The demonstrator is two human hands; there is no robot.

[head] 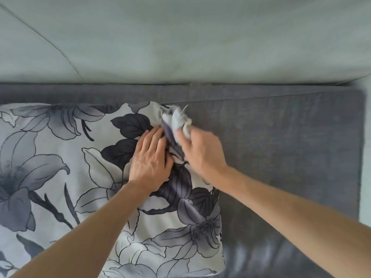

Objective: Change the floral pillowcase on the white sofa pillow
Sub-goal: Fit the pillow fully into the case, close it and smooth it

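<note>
A pillow in a floral pillowcase (pixel 60 173), pale with grey and dark purple flowers, lies flat on the grey sofa seat and fills the left half of the view. My left hand (pixel 149 157) presses flat on the case near its upper right corner, fingers apart. My right hand (pixel 200 151) grips a bunched fold of the pillowcase's edge (pixel 176 121) at that corner and holds it lifted off the seat. The right hand is blurred. No pillow insert shows.
The grey sofa seat cushion (pixel 291 147) stretches to the right of the pillow. A pale green backrest cushion (pixel 180 41) runs across the top. The seat's right edge (pixel 361 157) meets a pale surface.
</note>
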